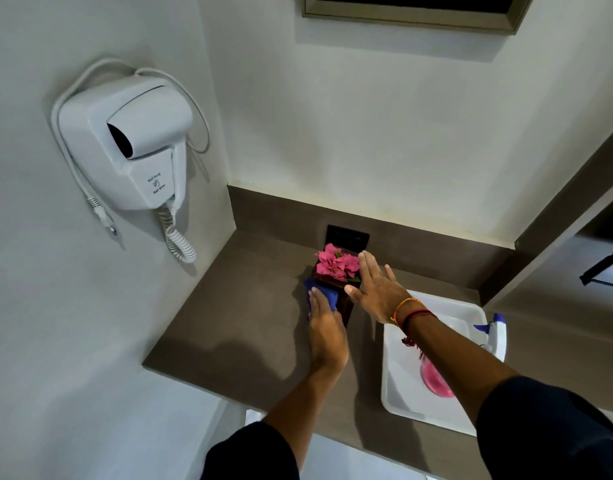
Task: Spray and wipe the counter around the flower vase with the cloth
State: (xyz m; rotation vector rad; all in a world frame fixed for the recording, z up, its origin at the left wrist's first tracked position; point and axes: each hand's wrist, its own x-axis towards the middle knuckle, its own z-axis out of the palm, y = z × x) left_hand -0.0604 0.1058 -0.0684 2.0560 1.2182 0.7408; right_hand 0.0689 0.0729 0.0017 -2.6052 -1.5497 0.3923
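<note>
A dark square vase (346, 308) with pink flowers (336, 263) stands on the brown counter (242, 317) near the back wall. My left hand (324, 327) presses a blue cloth (324, 293) flat on the counter, right against the vase's left side. Spread open, my right hand (376, 285) hovers with its fingers at the flowers' right edge and its thumb over the vase. A spray bottle (495, 336) with pink liquid lies in the white sink (398, 386) at the right, partly hidden by my right forearm.
A white wall-mounted hair dryer (135, 147) with a coiled cord hangs on the left wall. A dark socket plate (346, 235) sits in the backsplash behind the vase. A framed mirror edge (412, 12) is above.
</note>
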